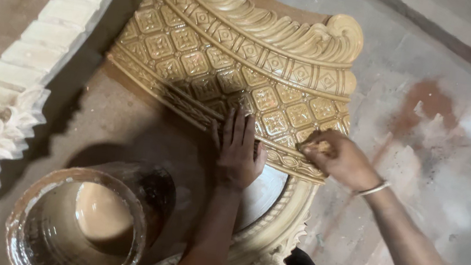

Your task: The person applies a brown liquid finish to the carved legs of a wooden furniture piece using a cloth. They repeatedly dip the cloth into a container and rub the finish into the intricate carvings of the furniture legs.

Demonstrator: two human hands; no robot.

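Note:
A large curved ornamental moulding [237, 53], tan and glossy, lies on the floor with rows of square flower tiles and a leaf-scroll border. My left hand [238, 150] rests flat on its lower edge, fingers together and pointing up. My right hand [340, 157] is pinched on a small tan pad [315, 147], pressed against the moulding's lower right tiles. A metal bangle [372, 189] circles my right wrist.
A round bucket [77, 221] with tan liquid stands at the lower left. A white unpainted carved moulding [19, 74] runs along the left edge. Another tan carved piece [278, 233] sits under my arms. The grey floor [439, 139] has reddish stains.

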